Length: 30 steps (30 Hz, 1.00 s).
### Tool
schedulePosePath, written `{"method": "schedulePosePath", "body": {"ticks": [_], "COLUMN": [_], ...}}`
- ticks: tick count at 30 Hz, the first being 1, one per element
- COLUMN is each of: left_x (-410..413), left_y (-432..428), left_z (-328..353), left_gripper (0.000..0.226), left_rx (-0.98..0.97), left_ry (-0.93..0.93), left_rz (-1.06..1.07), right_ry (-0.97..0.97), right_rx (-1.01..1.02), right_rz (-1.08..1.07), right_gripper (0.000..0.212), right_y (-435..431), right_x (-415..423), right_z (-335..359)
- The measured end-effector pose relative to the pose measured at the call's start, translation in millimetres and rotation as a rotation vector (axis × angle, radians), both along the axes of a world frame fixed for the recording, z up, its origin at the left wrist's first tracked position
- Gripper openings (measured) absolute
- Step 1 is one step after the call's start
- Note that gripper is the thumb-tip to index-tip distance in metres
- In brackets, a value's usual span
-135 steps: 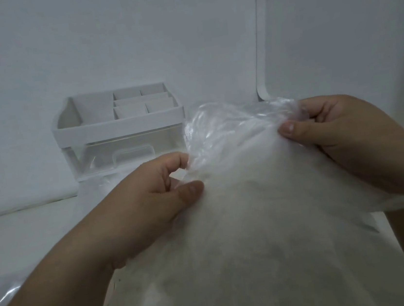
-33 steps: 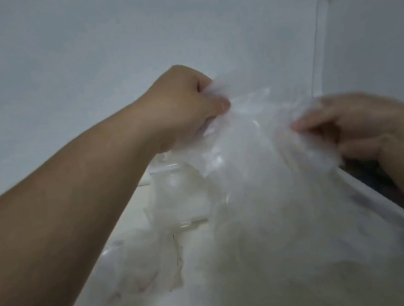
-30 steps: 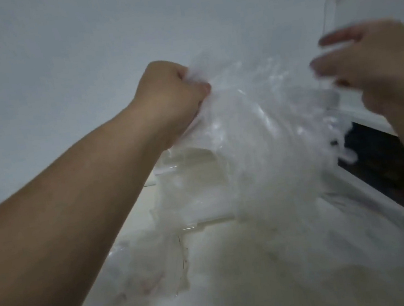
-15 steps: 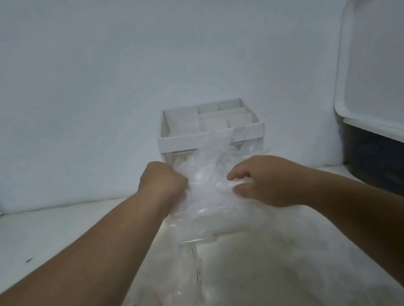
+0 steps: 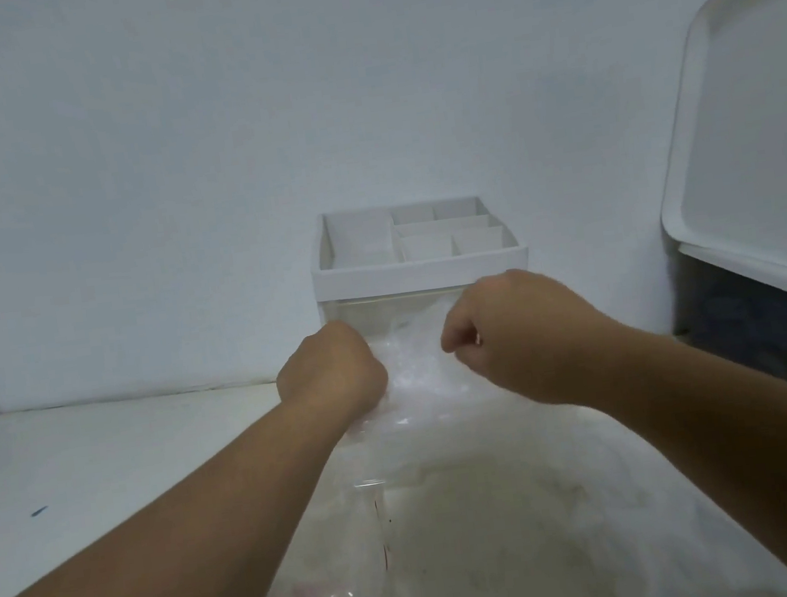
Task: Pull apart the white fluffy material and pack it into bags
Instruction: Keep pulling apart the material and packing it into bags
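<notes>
Evidently well along: the left hand (image 5: pixel 331 370) and right hand (image 5: pixel 510 333) clench the clear bag (image 5: pixel 420 374) by its mouth, with the white fluffy material (image 5: pixel 482 510) packed inside on the table (image 5: pixel 104 458); closing it seems to be what remains.

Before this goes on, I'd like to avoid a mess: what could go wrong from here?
1. The left hand and right hand both clutch the top of the thin bag; a hard pull may tear it and spill the fluff.
2. The organizer stands just behind the hands; a forward push may bump it.
3. A loose bag lies by the left forearm and may get swept away.
</notes>
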<state>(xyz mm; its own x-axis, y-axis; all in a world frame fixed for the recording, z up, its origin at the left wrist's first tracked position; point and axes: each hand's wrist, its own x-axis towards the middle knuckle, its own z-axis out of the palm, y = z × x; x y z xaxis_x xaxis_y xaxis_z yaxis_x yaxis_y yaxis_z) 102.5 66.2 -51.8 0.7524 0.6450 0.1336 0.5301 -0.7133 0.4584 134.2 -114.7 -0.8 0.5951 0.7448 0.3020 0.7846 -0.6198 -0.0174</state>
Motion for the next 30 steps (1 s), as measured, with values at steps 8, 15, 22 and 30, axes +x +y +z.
{"method": "schedulePosePath", "body": {"ticks": [8, 15, 22, 30], "left_x": [-6.0, -27.7, -23.2, 3.0], "left_y": [-1.6, -16.1, -27.2, -30.7], "left_z": [-1.2, 30.9, 11.5, 13.4], "left_gripper": [0.008, 0.021, 0.034, 0.086], "left_rx": [0.135, 0.151, 0.280, 0.503], "left_ry": [0.002, -0.296, 0.243, 0.655], "left_rz": [-0.018, -0.208, -0.524, -0.610], "right_ry": [0.276, 0.279, 0.336, 0.300], "right_rx": [-0.399, -0.537, -0.441, -0.258], "right_rz": [0.038, 0.062, 0.119, 0.097], "right_gripper": [0.061, 0.055, 0.043, 0.034], "right_y": [15.8, 37.8, 37.5, 1.2], "right_x": [18.2, 28.0, 39.2, 36.5], "right_z": [-29.5, -34.6, -46.2, -18.7]}}
